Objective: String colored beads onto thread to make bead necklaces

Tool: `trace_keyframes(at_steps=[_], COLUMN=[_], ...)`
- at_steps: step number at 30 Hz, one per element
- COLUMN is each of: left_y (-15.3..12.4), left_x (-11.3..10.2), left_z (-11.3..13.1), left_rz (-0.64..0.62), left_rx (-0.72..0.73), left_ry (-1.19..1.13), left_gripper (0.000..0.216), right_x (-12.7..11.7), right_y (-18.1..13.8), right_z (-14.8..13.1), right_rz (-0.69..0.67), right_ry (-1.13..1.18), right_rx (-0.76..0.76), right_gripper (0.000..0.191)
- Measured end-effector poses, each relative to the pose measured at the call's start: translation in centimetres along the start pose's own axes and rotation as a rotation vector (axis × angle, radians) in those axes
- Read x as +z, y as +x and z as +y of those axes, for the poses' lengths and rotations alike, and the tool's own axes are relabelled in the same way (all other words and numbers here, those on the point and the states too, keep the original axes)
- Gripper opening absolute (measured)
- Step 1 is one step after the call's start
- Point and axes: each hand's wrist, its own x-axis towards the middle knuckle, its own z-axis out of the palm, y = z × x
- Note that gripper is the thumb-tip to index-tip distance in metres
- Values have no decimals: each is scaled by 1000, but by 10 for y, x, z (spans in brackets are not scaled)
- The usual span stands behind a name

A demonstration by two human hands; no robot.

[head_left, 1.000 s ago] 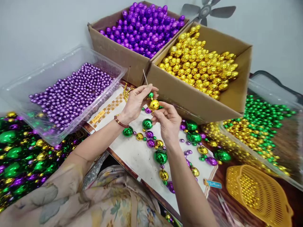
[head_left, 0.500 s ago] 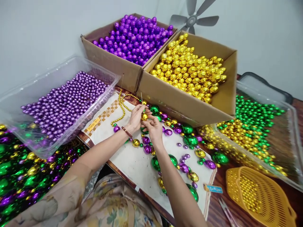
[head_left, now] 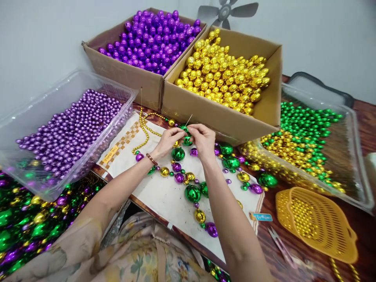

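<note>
My left hand (head_left: 168, 141), a beaded bracelet at its wrist, is closed in a pinch at the base of a thin needle (head_left: 188, 120) that slants up to the right. Close beside it, my right hand (head_left: 205, 140) also pinches; whatever its fingertips hold is hidden. Below and around both hands lies a strand of green, gold and purple beads, with a large green bead (head_left: 178, 154) under the left fingers. To the left, a string of small gold beads (head_left: 146, 129) runs up toward a second thin needle (head_left: 141, 97). A white cloth (head_left: 158, 196) is spread underneath.
Behind stand cardboard boxes of purple beads (head_left: 152, 39) and gold beads (head_left: 220, 74). Clear bins hold small purple beads (head_left: 73, 129) at left and green and gold beads (head_left: 305, 121) at right. A yellow basket (head_left: 335, 231) and pink-handled snips (head_left: 281, 246) lie at right.
My right hand has moved up and right. The gold bead that was between my hands no longer shows there. The needle has tipped from upright to slanting right. The whole view has shifted slightly.
</note>
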Motion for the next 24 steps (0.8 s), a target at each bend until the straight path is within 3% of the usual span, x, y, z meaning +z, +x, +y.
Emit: trace_keyframes(at_steps=[3,8,14,19,24], left_y=[1,6,7,7,4], left_x=[-5,-9,-13,-16,-24], left_z=[3,7,8,14,28], left_rz=[-64,-177,-238,-250,-287], left_rx=[20,63,42,51,19], left_ry=[114,221,277,284,289], left_gripper=[25,26,25,24,20], right_x=[-3,1,-4,-1,3], right_y=[4,-5,-7,-17,-20], right_z=[2,10,3,0,-2], right_rz=[82,-81,209,-34,-103], right_ry=[102,57,239,180,227], right_rx=[35,52,-1,65,95], right_gripper=[21,25,30,39,44])
